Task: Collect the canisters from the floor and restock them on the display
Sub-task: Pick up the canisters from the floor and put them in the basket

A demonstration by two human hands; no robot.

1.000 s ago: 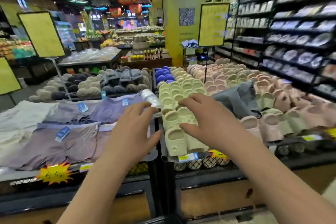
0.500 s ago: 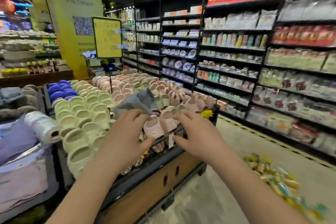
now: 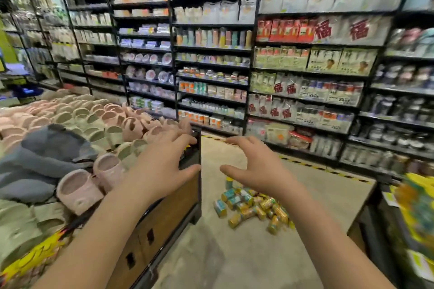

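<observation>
Left hand [image 3: 162, 162]: empty, fingers spread and relaxed, raised above the corner of the slipper bin [image 3: 173, 206].
Right hand [image 3: 260, 166]: empty too, fingers loosely splayed, thumb pointing towards the left hand, held over the aisle.
Canisters [image 3: 253, 206]: heaped on the floor [image 3: 211, 253] below the right hand, most on their sides, teal and yellow labels.
Slippers [image 3: 79, 185]: pink and pale green, packed in rows in the bin.
Grey cloth [image 3: 47, 159]: lying on top of the slippers.
Shelves [image 3: 211, 77]: black, stocked with packaged goods, across the aisle.
</observation>
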